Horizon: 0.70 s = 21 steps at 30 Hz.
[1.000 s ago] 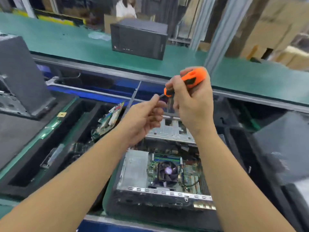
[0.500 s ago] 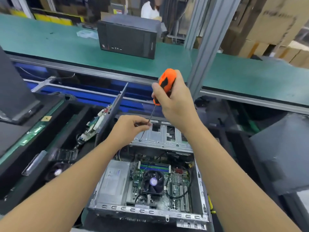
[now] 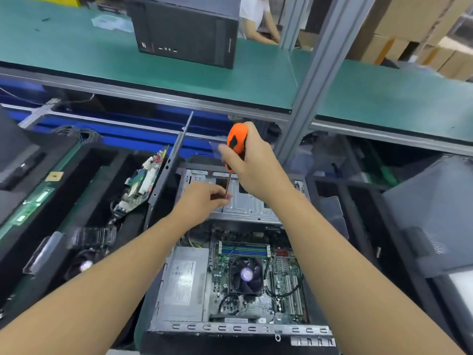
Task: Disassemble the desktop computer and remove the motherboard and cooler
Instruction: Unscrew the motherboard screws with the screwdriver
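An open desktop case (image 3: 230, 327) lies flat in front of me. Inside it sit the green motherboard (image 3: 286, 283), a black fan cooler (image 3: 246, 275) and a grey power supply (image 3: 185, 280). My right hand (image 3: 253, 170) grips the orange handle of a screwdriver (image 3: 236, 140), held nearly upright with the shaft pointing down over the silver drive bay (image 3: 245, 203). My left hand (image 3: 202, 198) pinches the lower end of the shaft; the tip is hidden behind its fingers.
A detached side panel (image 3: 169, 170) leans upright left of the case. Black bins on the left hold removed circuit boards (image 3: 143, 183) and a loose fan (image 3: 84, 262). A closed black tower (image 3: 186, 29) stands on the green conveyor behind. A grey post (image 3: 312, 80) rises at right.
The screwdriver swung from nearly level to upright and both hands came down over the drive bay. My view tilted down, so the case fills more of the frame.
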Motion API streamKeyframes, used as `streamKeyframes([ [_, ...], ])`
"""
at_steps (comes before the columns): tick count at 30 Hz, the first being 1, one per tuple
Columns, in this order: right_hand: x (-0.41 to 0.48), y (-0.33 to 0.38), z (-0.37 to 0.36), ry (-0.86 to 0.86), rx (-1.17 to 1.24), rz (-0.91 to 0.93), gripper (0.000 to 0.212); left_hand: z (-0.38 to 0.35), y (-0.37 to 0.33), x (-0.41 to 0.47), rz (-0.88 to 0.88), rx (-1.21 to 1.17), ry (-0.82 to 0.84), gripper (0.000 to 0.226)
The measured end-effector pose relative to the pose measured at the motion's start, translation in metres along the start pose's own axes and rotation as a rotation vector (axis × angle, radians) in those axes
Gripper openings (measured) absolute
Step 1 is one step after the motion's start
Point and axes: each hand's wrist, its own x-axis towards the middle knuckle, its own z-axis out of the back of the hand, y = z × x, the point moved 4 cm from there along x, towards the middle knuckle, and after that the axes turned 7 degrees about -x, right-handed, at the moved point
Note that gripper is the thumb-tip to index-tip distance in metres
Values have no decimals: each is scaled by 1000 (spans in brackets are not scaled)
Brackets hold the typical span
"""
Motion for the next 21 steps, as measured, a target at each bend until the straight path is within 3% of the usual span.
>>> streamKeyframes([
  [4, 0, -9, -25, 51, -55, -32, 25, -7, 20, 0, 44, 76, 64, 8],
  [7, -2, -15, -35, 65, -65, -44, 26, -7, 25, 1, -22, 167, 28, 7],
  [21, -2, -28, -39, 32, -25, -54, 24, -5, 24, 1, -72, 90, -23, 10],
])
